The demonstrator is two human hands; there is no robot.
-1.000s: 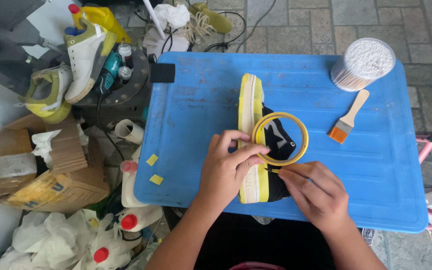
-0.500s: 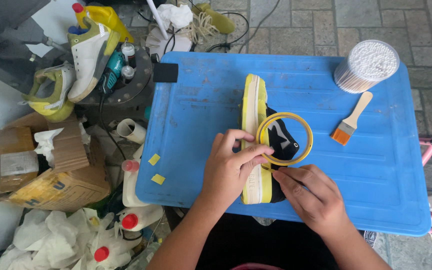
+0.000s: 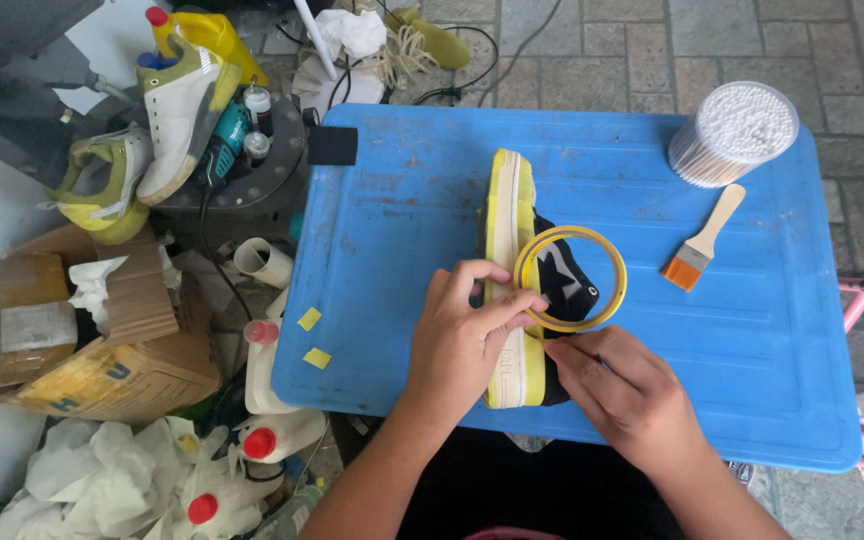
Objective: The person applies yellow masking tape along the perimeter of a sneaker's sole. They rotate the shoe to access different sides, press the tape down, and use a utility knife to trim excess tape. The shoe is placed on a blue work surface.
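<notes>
a black shoe with a yellow-and-white sole (image 3: 508, 250) is laid on its side on a blue plastic table (image 3: 402, 230), sole edge turned up. the left hand (image 3: 462, 340) is pressed onto the sole near the heel end, fingers curled over the rim, and a yellow tape roll (image 3: 569, 279) is held against the shoe by its fingertips, so the hand is closed on the roll and the sole together. just to the right of it, touching the heel end of the shoe, the right hand (image 3: 622, 395) is pinched narrow at thumb and forefinger; what's pinched can't be made out, probably too thin to see. two small yellow tape scraps (image 3: 312, 338) are stuck on the table well left of the left hand. up and to the right of both hands, well apart, a small brush with an orange band (image 3: 704, 236) is lying beside a round tub of cotton swabs (image 3: 733, 133). off the table, far left of the hands, other shoes (image 3: 142, 140) and white bottles with red caps (image 3: 262, 420) are piled up.
</notes>
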